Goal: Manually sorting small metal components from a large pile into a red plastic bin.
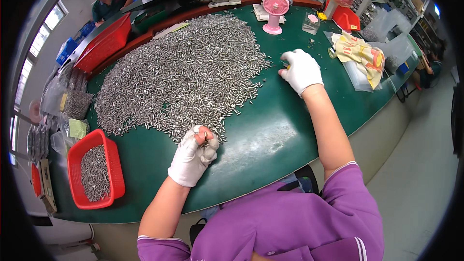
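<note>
A broad heap of small silvery metal pins (188,67) lies on the green tabletop (261,140). At the heap's near edge, my left hand (192,157) is closed in a white glove with bare fingertips; thumb and forefinger pinch one small metal pin (205,135). My right hand (303,71), gloved likewise, hovers or rests just right of the heap. Its fingers curl toward the thumb, and a tiny yellowish bit shows between them, too small to name.
Left of me stands a red plastic basket (118,183) part-filled with pins. Bags of parts (77,104) sit behind it. A pink fan (275,12), a small clear box (311,23) and a yellow printed cloth (360,55) are toward the back right. Another person (108,2) sits beyond the table.
</note>
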### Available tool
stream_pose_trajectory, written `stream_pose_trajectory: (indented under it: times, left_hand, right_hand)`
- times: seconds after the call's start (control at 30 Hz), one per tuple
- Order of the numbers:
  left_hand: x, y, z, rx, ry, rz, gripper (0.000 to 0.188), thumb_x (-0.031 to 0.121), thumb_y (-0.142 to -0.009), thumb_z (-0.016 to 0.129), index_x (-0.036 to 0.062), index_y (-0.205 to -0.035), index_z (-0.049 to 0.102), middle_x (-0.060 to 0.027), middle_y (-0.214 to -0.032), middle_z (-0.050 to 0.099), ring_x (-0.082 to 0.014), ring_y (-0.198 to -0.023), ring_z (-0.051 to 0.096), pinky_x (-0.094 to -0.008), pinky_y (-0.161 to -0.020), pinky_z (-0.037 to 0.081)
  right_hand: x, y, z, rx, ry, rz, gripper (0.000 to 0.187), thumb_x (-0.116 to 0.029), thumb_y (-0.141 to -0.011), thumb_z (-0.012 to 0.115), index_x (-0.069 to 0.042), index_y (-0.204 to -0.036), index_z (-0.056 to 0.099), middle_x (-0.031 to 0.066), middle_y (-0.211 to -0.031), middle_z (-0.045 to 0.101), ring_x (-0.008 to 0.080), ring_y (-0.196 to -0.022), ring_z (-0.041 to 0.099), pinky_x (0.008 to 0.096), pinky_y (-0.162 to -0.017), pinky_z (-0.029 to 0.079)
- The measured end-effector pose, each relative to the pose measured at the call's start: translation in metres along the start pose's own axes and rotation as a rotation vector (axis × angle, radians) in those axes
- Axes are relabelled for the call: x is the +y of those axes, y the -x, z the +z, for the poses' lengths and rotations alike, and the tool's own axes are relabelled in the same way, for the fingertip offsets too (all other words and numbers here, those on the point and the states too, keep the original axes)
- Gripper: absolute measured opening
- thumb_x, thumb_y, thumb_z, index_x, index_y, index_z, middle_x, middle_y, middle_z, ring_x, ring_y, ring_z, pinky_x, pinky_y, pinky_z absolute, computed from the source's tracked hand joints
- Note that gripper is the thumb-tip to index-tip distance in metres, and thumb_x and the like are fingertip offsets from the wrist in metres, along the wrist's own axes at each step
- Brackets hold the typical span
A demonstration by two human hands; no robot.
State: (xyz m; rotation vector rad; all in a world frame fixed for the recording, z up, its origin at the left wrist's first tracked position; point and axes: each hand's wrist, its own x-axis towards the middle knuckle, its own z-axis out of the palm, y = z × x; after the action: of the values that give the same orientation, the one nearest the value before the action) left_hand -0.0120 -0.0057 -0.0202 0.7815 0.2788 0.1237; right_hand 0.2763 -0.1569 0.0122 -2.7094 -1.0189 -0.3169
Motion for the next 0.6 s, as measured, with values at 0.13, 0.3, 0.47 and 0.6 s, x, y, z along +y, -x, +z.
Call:
stream_pose_trajectory:
  times: [0.13,0.3,0.47,0.6]
  left_hand:
    - [-0.001,0.0,0.001,0.012,0.072,-0.006,0.016,0.026,-0.091,0.057,0.0113,-0.089,0.053,-0.0056,-0.074,0.052,-0.0115,-0.055,0.037,-0.0242,-0.051,0.03]
    - [0.0,0.0,0.005,0.047,0.024,0.008,0.016,0.027,-0.09,0.059,0.0117,-0.09,0.053,-0.0041,-0.072,0.049,-0.011,-0.057,0.039,-0.0235,-0.052,0.031]
    - [-0.001,0.001,0.006,0.067,0.026,-0.003,0.017,0.027,-0.088,0.063,0.0122,-0.09,0.054,-0.003,-0.073,0.049,-0.0113,-0.058,0.04,-0.0227,-0.053,0.032]
    - [-0.002,0.0,0.004,0.0,0.077,0.007,0.019,0.028,-0.089,0.059,0.0108,-0.088,0.052,-0.004,-0.07,0.047,-0.0119,-0.057,0.04,-0.0236,-0.052,0.032]
  right_hand:
    - [-0.02,0.009,0.004,-0.147,-0.479,-0.484,0.01,-0.018,-0.073,0.068,-0.01,-0.079,0.067,0.009,-0.081,0.061,0.0273,-0.081,0.06,0.0364,-0.072,0.048]
    - [-0.042,0.026,0.008,-0.304,-0.369,-0.529,0.013,-0.024,-0.076,0.067,-0.012,-0.081,0.068,0.0072,-0.084,0.061,0.027,-0.085,0.06,0.0373,-0.074,0.048]
    - [-0.05,0.03,0.008,-0.341,-0.301,-0.48,0.012,-0.023,-0.077,0.066,-0.012,-0.082,0.068,0.0079,-0.084,0.062,0.0279,-0.085,0.061,0.0384,-0.074,0.049]
    - [-0.055,0.033,0.01,-0.207,-0.479,-0.522,0.012,-0.023,-0.077,0.065,-0.013,-0.083,0.067,0.0098,-0.087,0.063,0.0286,-0.085,0.062,0.0392,-0.074,0.05]
